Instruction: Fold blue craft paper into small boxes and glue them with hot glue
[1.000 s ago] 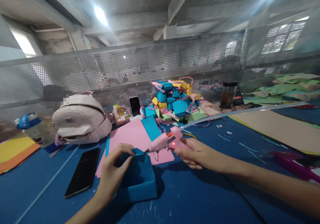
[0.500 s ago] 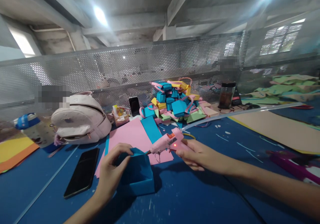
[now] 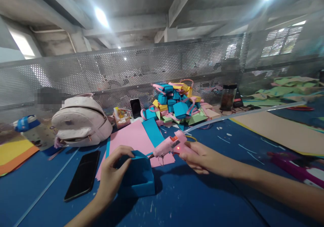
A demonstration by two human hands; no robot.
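My left hand [image 3: 117, 168] pinches the upper left edge of a blue paper box [image 3: 141, 173], which stands open on the blue table. In my right hand [image 3: 198, 156] is a pink glue gun [image 3: 170, 144] with a clear glue stick running out of its back and a small red light lit. Its nozzle points left, close to the box's right upper edge; whether it touches cannot be made out. Pink paper sheets [image 3: 124, 137] lie behind the box, with a blue paper strip [image 3: 153, 131] on top.
A heap of blue and yellow paper boxes [image 3: 180, 109] sits at the back. To the left are a black phone [image 3: 83, 176], a white backpack [image 3: 81, 119] and a bottle [image 3: 35, 132]. At right lie beige sheets [image 3: 278, 129], paper scraps and a purple object [image 3: 293, 166].
The glue gun has shifted very slightly to the right, its nozzle a little farther from the box edge. My left hand keeps its pinch on the box.
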